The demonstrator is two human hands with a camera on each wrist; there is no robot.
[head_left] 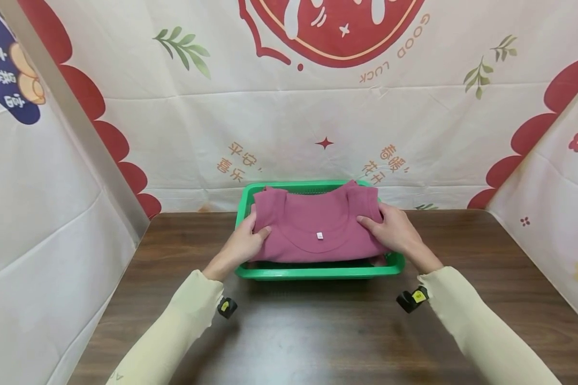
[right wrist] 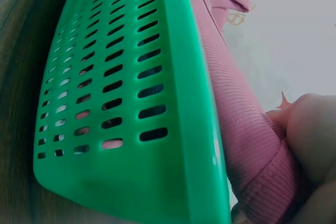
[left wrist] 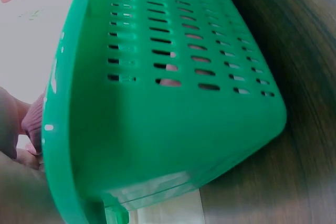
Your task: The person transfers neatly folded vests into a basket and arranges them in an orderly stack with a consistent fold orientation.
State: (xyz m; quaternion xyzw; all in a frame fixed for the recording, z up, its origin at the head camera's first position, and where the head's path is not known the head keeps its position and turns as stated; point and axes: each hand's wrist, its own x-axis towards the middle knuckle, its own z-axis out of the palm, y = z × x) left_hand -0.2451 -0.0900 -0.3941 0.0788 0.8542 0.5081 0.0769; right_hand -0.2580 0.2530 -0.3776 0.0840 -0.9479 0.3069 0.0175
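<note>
A folded pink ribbed top (head_left: pixel 313 224) with a small white label at its neckline lies across the mouth of a green plastic basket (head_left: pixel 318 274). My left hand (head_left: pixel 243 238) grips the top's left side, thumb over it and fingers underneath. At the other side my right hand (head_left: pixel 395 227) holds it the same way. In the right wrist view the ribbed top (right wrist: pixel 236 103) shows above the basket rim, with the fingers on its end. The left wrist view is mostly filled by the slotted basket wall (left wrist: pixel 168 114); only part of the hand shows at its left edge.
The basket stands at the back of a dark brown wooden table (head_left: pixel 308 331). Behind it hangs a white printed cloth (head_left: pixel 289 123) with red scallops, and similar cloth closes off both sides. Some pinkish material shows inside the basket through its slots.
</note>
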